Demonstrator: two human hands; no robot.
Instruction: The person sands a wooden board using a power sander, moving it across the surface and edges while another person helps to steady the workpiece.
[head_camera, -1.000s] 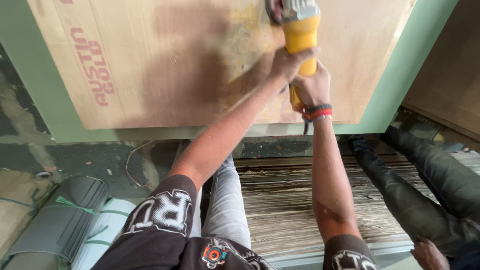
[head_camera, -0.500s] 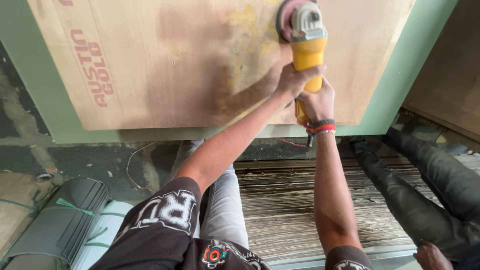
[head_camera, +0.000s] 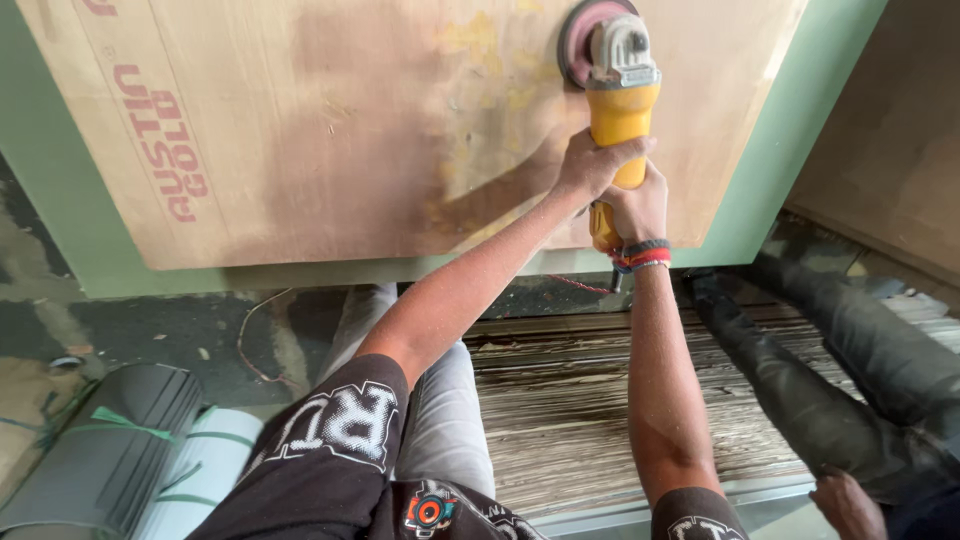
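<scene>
A yellow angle grinder (head_camera: 620, 100) with a pink sanding disc rests its disc on a large brown plywood sheet (head_camera: 300, 130). My left hand (head_camera: 595, 165) wraps around the yellow body just behind the grey head. My right hand (head_camera: 635, 212) grips the rear handle below it; a black and red band circles that wrist. Yellowish filler patches show on the wood near the disc. The sheet lies on a pale green board (head_camera: 770, 170).
Another person's dark-trousered legs (head_camera: 850, 370) and a hand (head_camera: 850, 505) are at the right. Grey and white rolled sheets (head_camera: 120, 460) lie at the bottom left. A stack of striped boards (head_camera: 570, 400) sits under my legs. A thin cord (head_camera: 255, 340) lies on the floor.
The grinder and both hands have drawn back toward me, down in the view, so the whole disc now shows. Both grips are unchanged.
</scene>
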